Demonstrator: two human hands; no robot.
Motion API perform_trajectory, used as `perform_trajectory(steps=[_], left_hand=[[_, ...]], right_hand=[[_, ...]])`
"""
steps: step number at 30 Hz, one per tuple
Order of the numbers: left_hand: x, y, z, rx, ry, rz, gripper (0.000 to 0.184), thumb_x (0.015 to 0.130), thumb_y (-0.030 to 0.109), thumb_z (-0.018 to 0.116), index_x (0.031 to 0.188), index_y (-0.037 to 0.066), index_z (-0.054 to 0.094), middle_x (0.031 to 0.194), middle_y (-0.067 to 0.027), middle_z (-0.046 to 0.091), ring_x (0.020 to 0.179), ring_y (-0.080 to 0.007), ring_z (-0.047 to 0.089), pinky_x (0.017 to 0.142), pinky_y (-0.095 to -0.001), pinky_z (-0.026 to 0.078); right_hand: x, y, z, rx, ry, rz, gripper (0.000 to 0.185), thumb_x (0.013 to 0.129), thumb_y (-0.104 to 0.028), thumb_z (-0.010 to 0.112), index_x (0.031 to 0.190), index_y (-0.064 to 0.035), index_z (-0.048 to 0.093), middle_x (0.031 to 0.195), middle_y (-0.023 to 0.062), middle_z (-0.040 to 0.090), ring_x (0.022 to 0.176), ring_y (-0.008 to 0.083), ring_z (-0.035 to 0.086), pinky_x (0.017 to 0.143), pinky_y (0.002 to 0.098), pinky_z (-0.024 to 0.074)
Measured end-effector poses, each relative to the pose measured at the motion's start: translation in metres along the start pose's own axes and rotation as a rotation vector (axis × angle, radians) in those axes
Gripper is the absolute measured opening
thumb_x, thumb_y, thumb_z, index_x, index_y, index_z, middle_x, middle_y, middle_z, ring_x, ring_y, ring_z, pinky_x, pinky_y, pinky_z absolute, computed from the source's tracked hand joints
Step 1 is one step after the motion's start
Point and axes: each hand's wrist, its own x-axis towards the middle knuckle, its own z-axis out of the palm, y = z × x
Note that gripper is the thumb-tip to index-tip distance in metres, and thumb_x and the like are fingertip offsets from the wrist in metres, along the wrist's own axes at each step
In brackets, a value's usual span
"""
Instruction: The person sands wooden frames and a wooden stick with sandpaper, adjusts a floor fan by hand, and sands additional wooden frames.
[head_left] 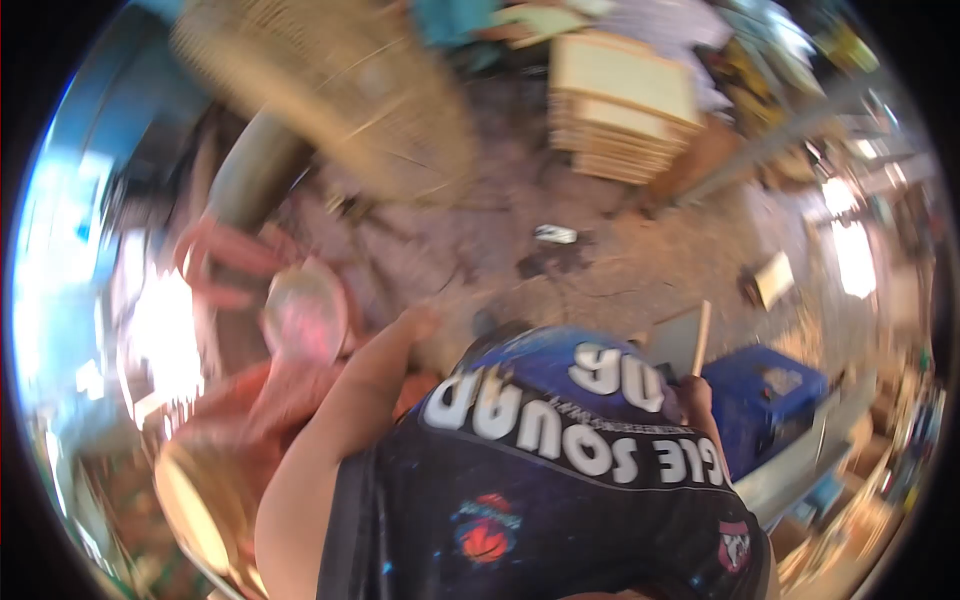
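starting at my far left, there's glare pouring in, and below it a pale disc (190,505) stands tilted near the bottom edge. next comes red cloth (275,400), spread beside my left forearm, and just above it a round tub (346,305) with something pink inside. over the tub leans a grey cylinder (255,170), and above that a big woven panel (370,110), badly blurred, slants across the top.

now my left hand (422,323): it's out in front of the shirt (540,480), to the right of the tub, over the floor (480,260). it's too smeared to make out the fingers, so i can't tell how far open it is or whether it has hold of anything.

mid-floor, a small white thing (556,234) lies on a dark patch; beyond it, a stack of boards (625,110).

over to my right hand (697,397), partly hidden by the shirt. the stick (703,338) rises from right by it, a flat grey sheet (676,338) close on its left. the fingers look bent, but i can't tell if they're gripping.

just right of that, a blue box (768,395), and farther up, a pale block (773,279) on the floor.
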Motion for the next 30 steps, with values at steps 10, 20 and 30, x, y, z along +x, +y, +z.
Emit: perform_trajectory(steps=[10,20,30], left_hand=[[0.178,0.311,-0.033,-0.055,-0.165,0.091,0.063,0.097,0.059,0.057,0.120,0.003,0.073,0.123,-0.0214,0.071,0.117,-0.0357,0.067,0.099,-0.0441,0.051],[0.185,0.668,-0.191,-0.096,-0.088,0.471,0.059,0.094,0.053,0.066,0.128,0.004,0.069,0.124,-0.0180,0.072,0.115,-0.0322,0.069,0.098,-0.0399,0.053],[0.411,0.657,-0.247,0.046,-0.389,0.122,0.065,0.101,0.057,0.053,0.145,0.009,0.056,0.135,-0.0135,0.067,0.116,-0.0304,0.067,0.100,-0.0469,0.051]], right_hand=[[-0.004,0.179,0.007,0.343,-0.080,0.130,0.025,0.080,-0.031,0.073,0.102,-0.0189,0.078,0.102,0.0130,0.075,0.098,0.0331,0.073,0.085,0.0459,0.0587],[0.035,0.318,-0.101,0.478,-0.030,0.246,0.028,0.083,-0.037,0.076,0.103,-0.0186,0.078,0.100,0.0127,0.075,0.098,0.0325,0.072,0.087,0.0459,0.0575],[0.136,0.418,-0.106,0.545,-0.016,0.473,0.027,0.077,-0.034,0.081,0.095,-0.0138,0.078,0.100,0.0148,0.075,0.097,0.0351,0.072,0.089,0.0452,0.0576]])
